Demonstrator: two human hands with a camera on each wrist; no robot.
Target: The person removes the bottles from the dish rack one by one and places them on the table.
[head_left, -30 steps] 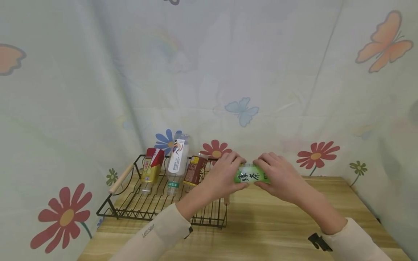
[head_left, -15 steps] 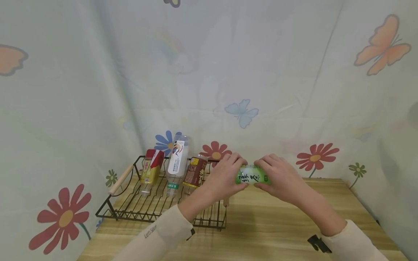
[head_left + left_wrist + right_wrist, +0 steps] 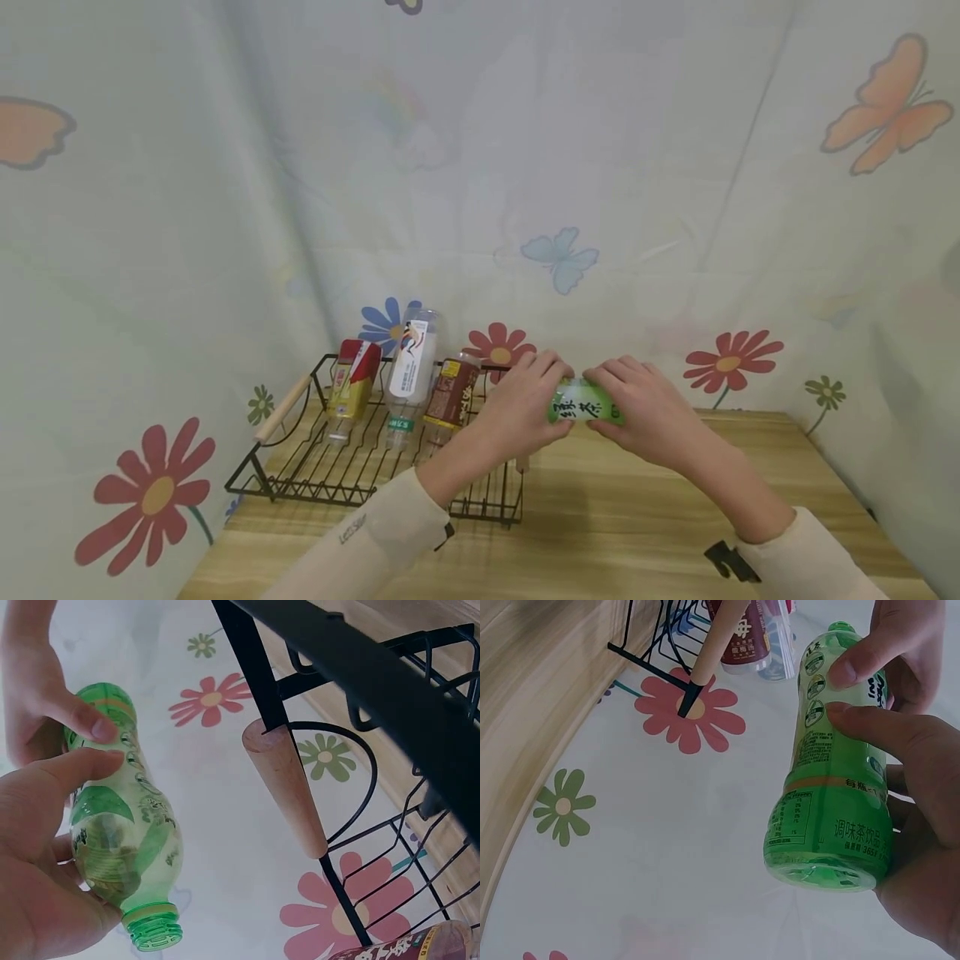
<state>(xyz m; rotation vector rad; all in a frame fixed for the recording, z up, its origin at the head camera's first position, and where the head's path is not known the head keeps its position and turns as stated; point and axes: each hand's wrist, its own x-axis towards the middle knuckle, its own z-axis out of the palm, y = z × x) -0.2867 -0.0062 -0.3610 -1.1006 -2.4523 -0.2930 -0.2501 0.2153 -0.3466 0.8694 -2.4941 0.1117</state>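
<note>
A green tea bottle (image 3: 581, 402) lies roughly sideways between my two hands, held up over the table. My left hand (image 3: 525, 400) grips the neck half, thumb along the label. Around the base half curls my right hand (image 3: 645, 400). In the left wrist view the ridged green neck (image 3: 152, 930) points down and shows no cap. The right wrist view shows the green base (image 3: 825, 862) beside my right palm, both thumbs (image 3: 847, 671) lying close together on the label. The bottle looks see-through, with no drink visible inside.
Left of my hands stands a black wire rack (image 3: 262, 477) with wooden handles (image 3: 283, 408). Neck down in it lean a red-and-yellow bottle (image 3: 351, 387), a clear white-labelled bottle (image 3: 412, 367) and a brown-labelled bottle (image 3: 453, 392). A flowered curtain (image 3: 465, 208) hangs behind the wooden table (image 3: 645, 525).
Both hands keep hold of the green tea bottle in nearly the same place. The head view shifts slightly; the rack and its bottles stay as they were.
</note>
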